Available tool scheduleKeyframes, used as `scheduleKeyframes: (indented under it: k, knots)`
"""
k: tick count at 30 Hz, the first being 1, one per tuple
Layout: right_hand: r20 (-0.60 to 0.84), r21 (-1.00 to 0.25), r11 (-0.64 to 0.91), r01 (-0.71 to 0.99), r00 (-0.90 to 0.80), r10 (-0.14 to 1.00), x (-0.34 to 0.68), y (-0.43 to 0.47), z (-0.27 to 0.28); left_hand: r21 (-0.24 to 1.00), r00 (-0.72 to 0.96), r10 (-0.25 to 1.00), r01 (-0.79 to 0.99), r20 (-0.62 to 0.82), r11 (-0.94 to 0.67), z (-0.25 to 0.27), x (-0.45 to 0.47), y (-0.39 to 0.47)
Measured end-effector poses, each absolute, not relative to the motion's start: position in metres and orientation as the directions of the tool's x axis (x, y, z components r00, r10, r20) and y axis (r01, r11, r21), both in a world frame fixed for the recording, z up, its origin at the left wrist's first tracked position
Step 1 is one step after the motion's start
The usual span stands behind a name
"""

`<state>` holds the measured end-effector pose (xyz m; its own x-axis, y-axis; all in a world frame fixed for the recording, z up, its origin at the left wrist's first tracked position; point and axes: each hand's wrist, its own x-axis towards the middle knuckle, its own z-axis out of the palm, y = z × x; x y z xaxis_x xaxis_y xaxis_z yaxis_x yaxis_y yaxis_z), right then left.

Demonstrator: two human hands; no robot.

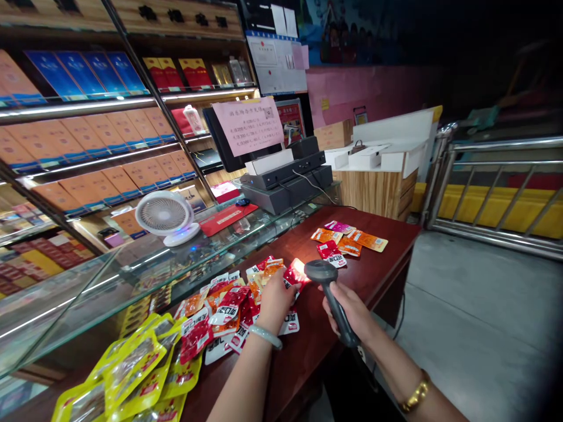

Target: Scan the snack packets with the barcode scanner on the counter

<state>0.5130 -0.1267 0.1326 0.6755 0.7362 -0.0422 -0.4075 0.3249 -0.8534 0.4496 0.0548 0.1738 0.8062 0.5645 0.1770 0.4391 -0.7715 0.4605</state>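
Red snack sachet (293, 273), pinched in our left grip (277, 296); barcode scanner (333, 293), clasped in our right grip (349, 309). Risk, we judge: misread, caused by sachet glare.

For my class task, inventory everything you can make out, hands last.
Table: one, maroon, centre
Bags: several, yellow, table's left end
Packet heap: many, red, orange, white, table's middle
Far packets: several, orange, red, pink, far table end
Scanner: one, dark grey, above table
Lit packet: one, red, before scanner
Glass counter: one, transparent, beside table
Fan: one, white, on counter
Device stack: one, grey, on counter
Monitor: one, black, behind device stack
Sign: one, pink, on monitor
Shelf boxes: many, mostly orange, left
Cabinet: one, brown and white, beyond table
Railing: one, silver, right
Left hand: one, pale bangle, on lit packet
Right hand: one, gold bracelet, gripping scanner
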Motion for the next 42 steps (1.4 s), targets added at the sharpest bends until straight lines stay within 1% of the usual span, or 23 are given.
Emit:
scheduleKeyframes:
  k: [4,8,14,20,22,24,27,29,30,33,36,38,40,42]
  knots:
    - [-0.030,-0.858,0.314,-0.405,0.651,0.758,0.515,-0.128,0.132,0.433,0.811,0.557,0.445,0.177,-0.784,0.181,0.446,0.059]
    - [-0.016,-0.870,0.293,-0.397,0.616,0.787,0.516,-0.128,0.132,0.431,0.831,0.523,0.409,0.188,-0.805,0.180,0.446,0.059]
    - [-0.012,-0.884,0.287,-0.370,0.630,0.776,0.514,-0.128,0.132,0.397,0.841,0.488,0.376,0.233,-0.837,0.180,0.448,0.053]
    - [-0.020,-0.888,0.277,-0.367,0.634,0.773,0.513,-0.128,0.130,0.400,0.843,0.501,0.398,0.196,-0.826,0.184,0.446,0.051]
    - [-0.020,-0.890,0.278,-0.360,0.641,0.767,0.512,-0.128,0.131,0.384,0.841,0.510,0.417,0.181,-0.824,0.186,0.444,0.054]
    - [-0.022,-0.894,0.275,-0.354,0.648,0.761,0.511,-0.129,0.134,0.333,0.838,0.524,0.456,0.149,-0.825,0.188,0.443,0.058]
    - [-0.039,-0.902,0.258,-0.346,0.661,0.749,0.509,-0.131,0.138,0.175,0.823,0.559,0.538,0.102,-0.824,0.190,0.439,0.064]
    - [-0.057,-0.914,0.235,-0.331,0.676,0.735,0.508,-0.134,0.141,0.083,0.797,0.589,0.584,0.134,-0.808,0.190,0.438,0.065]
    - [-0.065,-0.921,0.221,-0.321,0.686,0.725,0.508,-0.136,0.142,0.060,0.786,0.594,0.594,0.173,-0.802,0.189,0.438,0.064]
    - [-0.079,-0.940,0.187,-0.285,0.714,0.695,0.511,-0.146,0.142,0.071,0.789,0.550,0.554,0.276,-0.830,0.184,0.446,0.054]
    - [-0.100,-0.951,0.161,-0.265,0.753,0.650,0.520,-0.156,0.140,0.122,0.845,0.471,0.455,0.252,-0.882,0.180,0.467,0.037]
    - [-0.111,-0.952,0.161,-0.259,0.787,0.607,0.526,-0.161,0.139,0.148,0.869,0.441,0.417,0.223,-0.897,0.177,0.488,0.023]
    - [-0.112,-0.952,0.174,-0.253,0.814,0.570,0.533,-0.166,0.140,0.153,0.862,0.460,0.435,0.214,-0.887,0.175,0.512,0.010]
    - [-0.109,-0.950,0.187,-0.249,0.828,0.550,0.538,-0.170,0.140,0.154,0.831,0.511,0.488,0.217,-0.859,0.171,0.537,0.000]
